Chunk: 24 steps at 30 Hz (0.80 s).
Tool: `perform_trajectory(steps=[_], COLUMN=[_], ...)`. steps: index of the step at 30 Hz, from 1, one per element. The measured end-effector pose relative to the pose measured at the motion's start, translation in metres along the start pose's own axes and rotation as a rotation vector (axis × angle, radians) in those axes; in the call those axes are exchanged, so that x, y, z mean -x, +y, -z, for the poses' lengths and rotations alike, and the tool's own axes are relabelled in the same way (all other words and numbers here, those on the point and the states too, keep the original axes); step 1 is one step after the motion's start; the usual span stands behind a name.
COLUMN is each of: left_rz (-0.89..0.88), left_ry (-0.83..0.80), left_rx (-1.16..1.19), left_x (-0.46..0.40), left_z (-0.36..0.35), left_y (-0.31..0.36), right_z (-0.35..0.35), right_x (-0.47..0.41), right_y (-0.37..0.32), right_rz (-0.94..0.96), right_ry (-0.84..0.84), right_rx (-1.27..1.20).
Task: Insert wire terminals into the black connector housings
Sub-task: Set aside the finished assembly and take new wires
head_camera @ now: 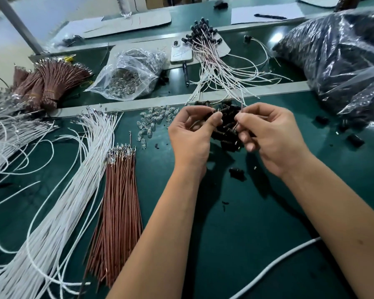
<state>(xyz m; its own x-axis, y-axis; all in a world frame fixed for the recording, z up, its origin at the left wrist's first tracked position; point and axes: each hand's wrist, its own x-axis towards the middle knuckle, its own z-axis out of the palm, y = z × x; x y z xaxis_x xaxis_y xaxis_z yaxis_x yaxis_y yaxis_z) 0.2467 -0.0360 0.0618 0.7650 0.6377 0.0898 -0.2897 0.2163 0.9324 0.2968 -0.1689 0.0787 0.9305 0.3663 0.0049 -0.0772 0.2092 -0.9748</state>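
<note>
On the green counter (235, 244), white wires (58, 203) fan at far left, with a bundle of brown wires (119, 197) just beside them. Right of these, the left hand (192, 134) pinches a black connector housing (213, 114) between thumb and fingers. A heap of black connector housings (227, 130) lies between both hands. The right hand (270, 137) pinches a thin wire end at that heap. A dark plastic bag (341, 55) sits far right.

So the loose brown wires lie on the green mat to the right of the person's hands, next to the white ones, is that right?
Not quite: the head view shows the brown wires on the green mat to the left of both hands, the left hand and the right hand. They do lie beside the white wires.
</note>
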Motion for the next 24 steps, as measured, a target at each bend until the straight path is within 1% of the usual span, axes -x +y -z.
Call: perform_trajectory(steps=[3, 6, 10, 13, 15, 17, 21, 24], left_rz=[0.007, 0.032, 0.141, 0.2, 0.183, 0.171, 0.204, 0.26], left_ry=[-0.023, -0.067, -0.144, -0.105, -0.082, -0.103, -0.225, -0.316], left_rx=[0.027, 0.101, 0.264, 0.333, 0.271, 0.163, 0.029, 0.019], left_x=[-0.0026, -0.0044, -0.0053, -0.0052, -0.0064, -0.0081, -0.0096, -0.0067], left_z=[0.0026, 0.0021, 0.0014, 0.0024, 0.0046, 0.0078, 0.0113, 0.01], left_y=[0.001, 0.002, 0.0075, 0.0086, 0.0083, 0.0079, 0.0069, 0.0078], right_z=[0.0053, 0.0072, 0.0079, 0.0079, 0.0082, 0.0085, 0.0104, 0.0112], right_x=[-0.0028, -0.0031, -0.0028, -0.0035, -0.004, -0.0044, -0.0067, -0.0079], right_y=[-0.001, -0.0017, -0.0021, -0.0011, -0.0002, 0.0002, -0.0005, -0.0007], right_rz=[-0.015, -0.031, -0.033, -0.02, 0.011, 0.053, 0.079, 0.06], right_ry=[-0.015, -0.075, -0.117, -0.105, -0.078, -0.046, 0.017, 0.043], right_rx=[-0.045, -0.099, -0.135, -0.129, -0.116, -0.103, -0.091, -0.117])
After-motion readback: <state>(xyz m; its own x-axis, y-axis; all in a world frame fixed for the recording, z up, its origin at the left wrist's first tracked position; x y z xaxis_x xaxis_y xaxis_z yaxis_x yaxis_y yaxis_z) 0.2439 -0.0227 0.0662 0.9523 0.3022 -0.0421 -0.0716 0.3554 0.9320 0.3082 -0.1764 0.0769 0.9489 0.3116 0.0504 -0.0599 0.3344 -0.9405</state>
